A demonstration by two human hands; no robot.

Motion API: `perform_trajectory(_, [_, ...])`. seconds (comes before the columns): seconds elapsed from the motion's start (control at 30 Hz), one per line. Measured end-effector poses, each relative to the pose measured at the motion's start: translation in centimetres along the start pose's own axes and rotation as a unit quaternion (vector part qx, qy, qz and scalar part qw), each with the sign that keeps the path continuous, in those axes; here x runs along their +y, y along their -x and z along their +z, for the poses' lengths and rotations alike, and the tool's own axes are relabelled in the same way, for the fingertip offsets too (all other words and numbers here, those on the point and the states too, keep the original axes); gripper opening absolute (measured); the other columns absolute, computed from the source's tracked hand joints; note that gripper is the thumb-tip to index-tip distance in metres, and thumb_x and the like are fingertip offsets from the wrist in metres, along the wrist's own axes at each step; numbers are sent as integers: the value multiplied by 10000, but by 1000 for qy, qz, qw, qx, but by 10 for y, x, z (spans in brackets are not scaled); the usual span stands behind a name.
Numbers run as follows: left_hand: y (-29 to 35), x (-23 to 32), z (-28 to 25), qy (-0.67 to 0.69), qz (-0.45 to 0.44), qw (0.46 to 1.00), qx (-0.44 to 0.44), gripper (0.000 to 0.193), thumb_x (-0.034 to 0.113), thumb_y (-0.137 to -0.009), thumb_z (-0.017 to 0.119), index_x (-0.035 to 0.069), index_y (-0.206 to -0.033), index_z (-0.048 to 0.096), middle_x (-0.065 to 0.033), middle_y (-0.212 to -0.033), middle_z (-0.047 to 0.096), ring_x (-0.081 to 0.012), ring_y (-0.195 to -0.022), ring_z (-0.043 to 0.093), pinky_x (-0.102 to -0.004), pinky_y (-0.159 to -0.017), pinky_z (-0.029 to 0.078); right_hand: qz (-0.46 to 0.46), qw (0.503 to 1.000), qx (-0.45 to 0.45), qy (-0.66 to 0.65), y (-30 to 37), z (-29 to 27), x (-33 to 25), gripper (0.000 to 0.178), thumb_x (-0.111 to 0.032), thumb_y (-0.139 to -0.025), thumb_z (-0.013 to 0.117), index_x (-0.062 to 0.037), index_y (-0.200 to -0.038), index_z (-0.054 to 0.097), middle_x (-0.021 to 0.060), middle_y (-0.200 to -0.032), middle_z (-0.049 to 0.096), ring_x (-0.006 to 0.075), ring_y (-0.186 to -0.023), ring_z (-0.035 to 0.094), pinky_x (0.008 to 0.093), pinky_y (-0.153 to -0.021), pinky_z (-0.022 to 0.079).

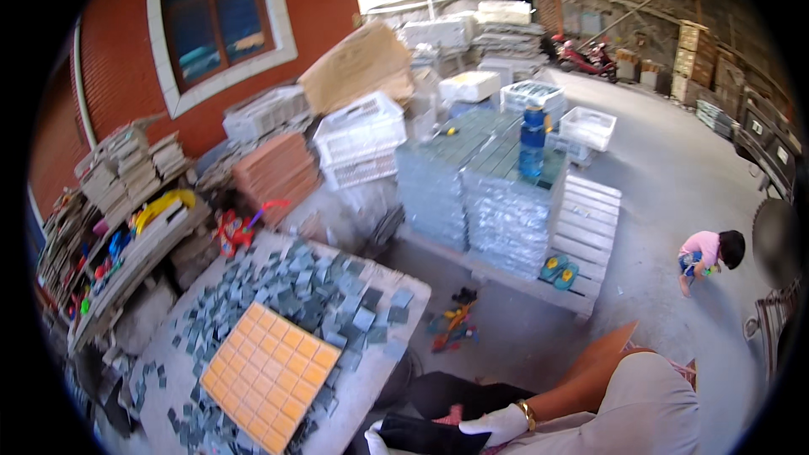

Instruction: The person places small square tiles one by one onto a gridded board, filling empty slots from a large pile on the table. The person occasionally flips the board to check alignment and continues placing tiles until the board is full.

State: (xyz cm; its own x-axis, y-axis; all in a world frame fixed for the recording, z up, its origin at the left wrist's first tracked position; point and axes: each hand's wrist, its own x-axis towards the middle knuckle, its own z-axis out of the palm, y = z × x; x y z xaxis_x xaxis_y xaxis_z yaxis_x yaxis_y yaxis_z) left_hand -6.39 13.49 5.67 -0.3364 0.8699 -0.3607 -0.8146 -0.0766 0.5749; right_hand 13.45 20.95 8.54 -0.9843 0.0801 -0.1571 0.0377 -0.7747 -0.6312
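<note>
Hands: my right hand [504,425] grips black cloth [421,436]; left hand [377,439], I cannot tell.
Grid [271,375]: inside right edge of table [384,275].
Floor [661,173]: open right of pallet [587,223].

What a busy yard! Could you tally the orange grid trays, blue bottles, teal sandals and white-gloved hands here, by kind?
Orange grid tray: 1
Blue bottle: 1
Teal sandals: 2
White-gloved hands: 2 (left hand, right hand)
Total: 6
</note>
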Motion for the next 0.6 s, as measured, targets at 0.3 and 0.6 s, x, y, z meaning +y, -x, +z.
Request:
perform_trajectory(0.3, [15,-7,31,27,16,995,91,270,251,-901,538,7,-1013,572,-115,-958,621,-219,-871,610,-322,-787,490,88,962,-57,-252,-7,-15,1,675,-340,-933,517,-120,-1484,195,145,-1340,490,253,-1183,534,402,-1054,388])
perform_trajectory(0.6, [11,-25,29,-211,97,969,84,411,403,-969,476,24,-1104,557,-89,-973,602,-199,-895,597,-350,-834,500,160,942,57,-289,-2,-45,3,640,-382,-877,512,30,-1356,410,188,-1314,519,290,-1187,528,443,-1056,381])
